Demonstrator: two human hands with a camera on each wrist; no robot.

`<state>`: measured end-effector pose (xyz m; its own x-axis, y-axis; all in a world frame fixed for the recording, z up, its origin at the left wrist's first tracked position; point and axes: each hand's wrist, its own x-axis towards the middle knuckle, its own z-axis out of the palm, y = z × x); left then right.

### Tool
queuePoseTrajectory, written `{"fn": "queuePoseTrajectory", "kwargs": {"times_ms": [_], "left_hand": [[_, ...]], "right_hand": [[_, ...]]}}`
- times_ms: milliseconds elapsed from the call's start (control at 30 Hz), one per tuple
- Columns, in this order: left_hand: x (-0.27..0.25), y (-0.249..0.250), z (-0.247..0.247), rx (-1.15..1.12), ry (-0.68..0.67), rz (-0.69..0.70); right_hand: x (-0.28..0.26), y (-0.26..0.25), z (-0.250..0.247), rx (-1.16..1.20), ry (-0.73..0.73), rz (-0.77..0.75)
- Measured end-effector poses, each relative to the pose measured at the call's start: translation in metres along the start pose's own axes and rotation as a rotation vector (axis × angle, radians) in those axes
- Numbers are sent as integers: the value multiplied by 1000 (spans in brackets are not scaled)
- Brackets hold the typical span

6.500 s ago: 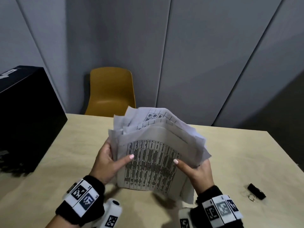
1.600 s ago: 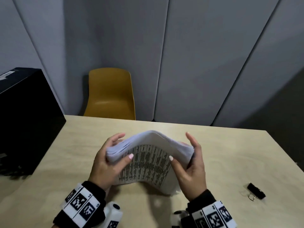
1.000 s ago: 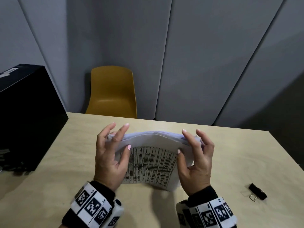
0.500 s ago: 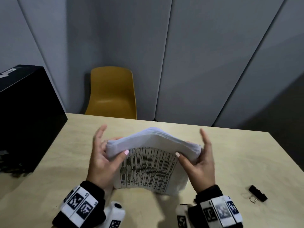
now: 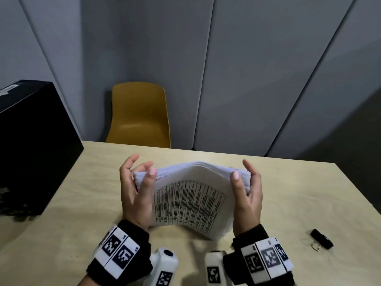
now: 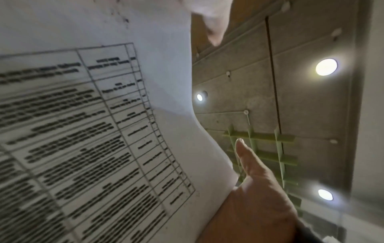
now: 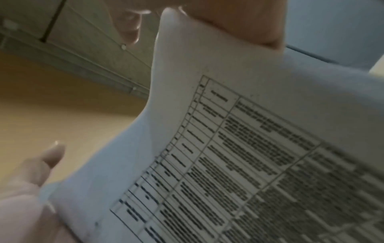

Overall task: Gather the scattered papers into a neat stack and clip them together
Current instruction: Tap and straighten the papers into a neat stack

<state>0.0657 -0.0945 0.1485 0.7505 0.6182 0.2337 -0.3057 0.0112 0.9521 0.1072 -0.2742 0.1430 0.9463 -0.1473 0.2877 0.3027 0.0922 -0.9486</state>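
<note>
Papers (image 5: 190, 200) are up on edge just over the desk (image 5: 288, 195), one thick bundle bowed forward at the top so the printed table faces me. My left hand (image 5: 135, 195) has the left side and my right hand (image 5: 246, 196) the right, both as a loose grip: thumbs on the front sheet, fingers mostly straight behind and beside the edges, more cradling than squeezing. The wrist views show the front sheet curving away from my thumbs, and the right one is pretty blurry.

Handling-wise I'd guess this stack is light but floppy, and loose sheets slide on each other easily. Best hold is on the two side edges near the middle, so the bottom edge can tap square on the desk; pinch too hard and the sheets probably buckle.

Compared with about six seconds back, when the sheets fanned out ragged at all angles, the top edge is now much more even, though the left corner is a bit stepped. Half a second ago my hands sat much the same.

Binder clip (image 5: 321, 241) lies on the desk well off to my right, untouched, so clipping comes next once the edges are flush
</note>
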Motion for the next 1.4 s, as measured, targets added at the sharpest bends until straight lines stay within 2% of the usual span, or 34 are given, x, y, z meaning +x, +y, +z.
{"fn": "queuePoseTrajectory", "kwargs": {"times_ms": [100, 200, 467, 900, 1400], "left_hand": [[5, 2, 6, 11, 112, -23], [11, -1, 7, 0, 156, -56], [11, -1, 12, -25, 153, -84], [15, -4, 14, 14, 185, -76], [19, 2, 19, -6, 188, -113]], "right_hand": [[9, -5, 9, 81, 103, 97], [15, -5, 11, 116, 156, 156], [18, -1, 8, 118, 237, 147], [22, -4, 10, 149, 272, 250], [28, -8, 10, 117, 294, 229]]}}
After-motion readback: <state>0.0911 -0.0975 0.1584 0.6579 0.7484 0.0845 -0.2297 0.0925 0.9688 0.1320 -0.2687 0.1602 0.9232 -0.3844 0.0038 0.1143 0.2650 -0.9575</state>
